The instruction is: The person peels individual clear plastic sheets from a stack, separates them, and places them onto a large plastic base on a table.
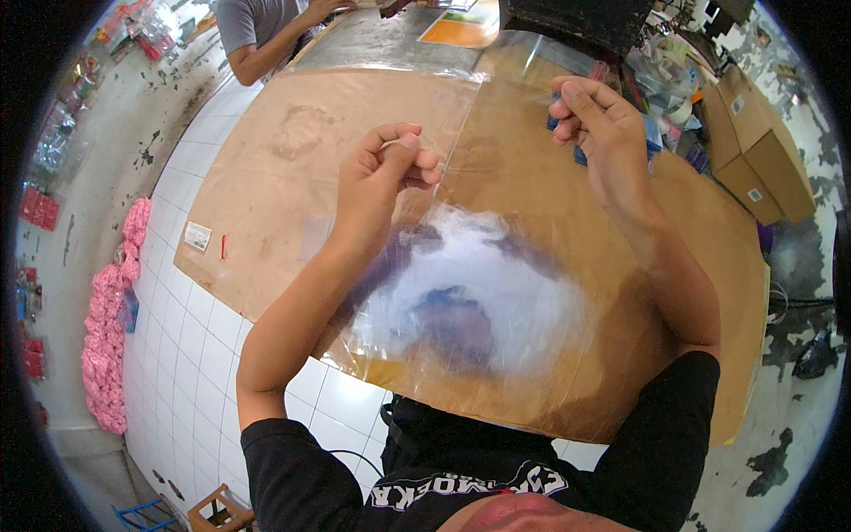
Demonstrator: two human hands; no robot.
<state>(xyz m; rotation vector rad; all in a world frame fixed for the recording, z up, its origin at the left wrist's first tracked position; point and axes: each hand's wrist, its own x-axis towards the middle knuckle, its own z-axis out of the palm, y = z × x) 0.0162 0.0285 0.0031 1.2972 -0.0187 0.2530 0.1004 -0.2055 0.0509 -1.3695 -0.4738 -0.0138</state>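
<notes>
Both of my hands are raised above a table (pixel 257 168) covered in brown board with clear plastic over it. My left hand (pixel 390 164) hovers left of the middle, its thumb and fingertips pinched together. Farther right and higher, my right hand (pixel 598 115) is also closed in a pinch. Whatever sits between the fingertips of either hand, if anything, is too small or too clear to make out. Blue packets (pixel 581 152) lie beside and partly behind my right hand. Just beyond it is a clear plastic bag (pixel 541 55). A bright glare covers the plastic in front of me.
A white label (pixel 198 236) and a small red strip (pixel 223 246) lie at the table's left. Cardboard boxes (pixel 753 146) and plastic bags (pixel 665 75) crowd the right. Another person's arm (pixel 275 53) is at the far left. Pink bundles (pixel 108 328) rest by the wall.
</notes>
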